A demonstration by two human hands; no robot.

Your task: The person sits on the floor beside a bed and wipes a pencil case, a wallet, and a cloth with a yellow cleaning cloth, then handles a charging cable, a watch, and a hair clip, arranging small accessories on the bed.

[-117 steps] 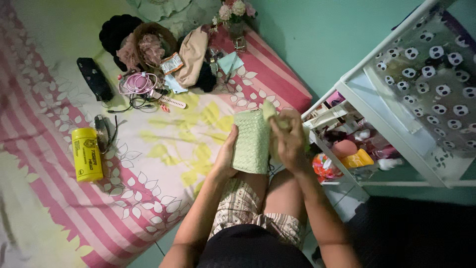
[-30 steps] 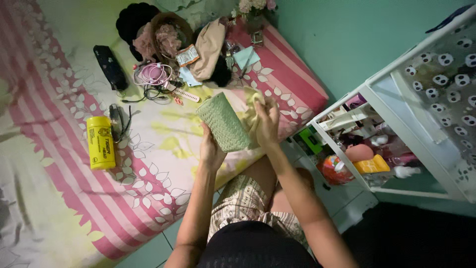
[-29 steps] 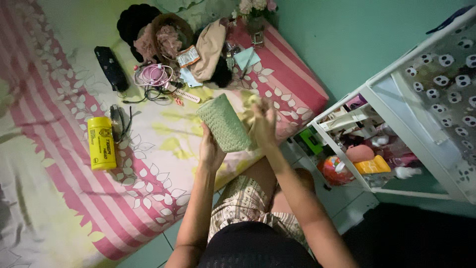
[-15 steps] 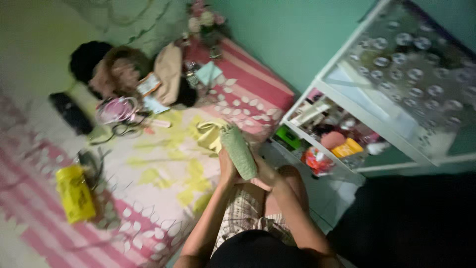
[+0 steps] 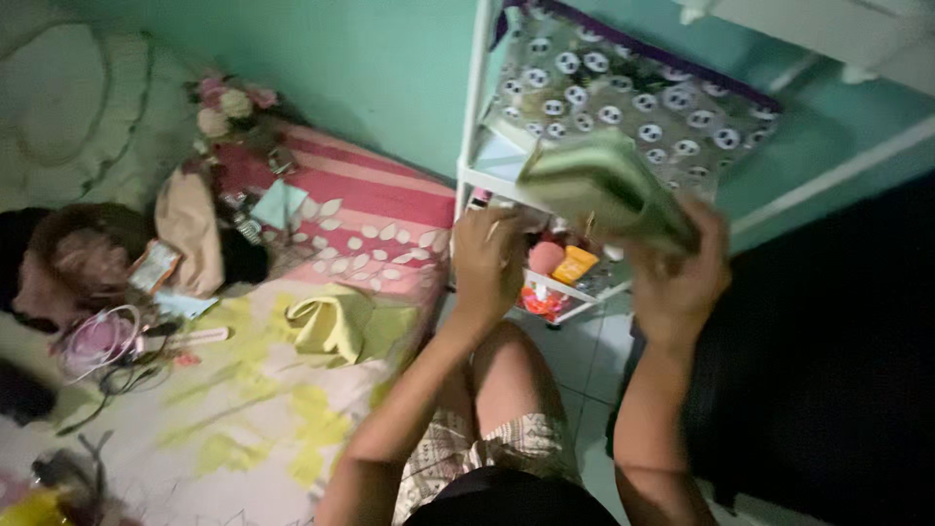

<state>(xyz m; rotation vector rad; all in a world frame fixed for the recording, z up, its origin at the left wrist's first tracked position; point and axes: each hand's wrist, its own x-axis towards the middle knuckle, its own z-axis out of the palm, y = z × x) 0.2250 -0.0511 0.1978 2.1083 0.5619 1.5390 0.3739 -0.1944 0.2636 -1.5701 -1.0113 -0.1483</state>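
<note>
Far left on the bed [image 5: 243, 429]: a dark heap with a brownish bundle [image 5: 73, 258], and below it a coil of cable [image 5: 93, 341]. A tan pouch [image 5: 190, 229] lies further in, with a flower bunch [image 5: 229, 97] above it at the wall. Bedsheet is striped pink with leaf print near the wall and pale with yellow patches nearer me. A crumpled yellow-green cloth [image 5: 336, 321] sits on the sheet, just left of my left forearm. My knee is raised in the middle, over a tiled floor. Left hand [image 5: 492, 263] is up in front of the white rack [image 5: 477, 117], fingers curled; its grip reaches toward the near end of the green folded cloth [image 5: 604, 185], but I cannot tell whether it is closed on it or only touching. The folded cloth is held in the air, tilted, in front of the rack's upper shelf and its panda-print panel [image 5: 633, 88]. Below it, on a lower shelf, a pink round item [image 5: 545, 258] and an orange packet [image 5: 577, 263] stand side by side. Right hand [image 5: 682, 273] holds the folded cloth from beneath at its right end, grip closed on it. Right of that, dark.
</note>
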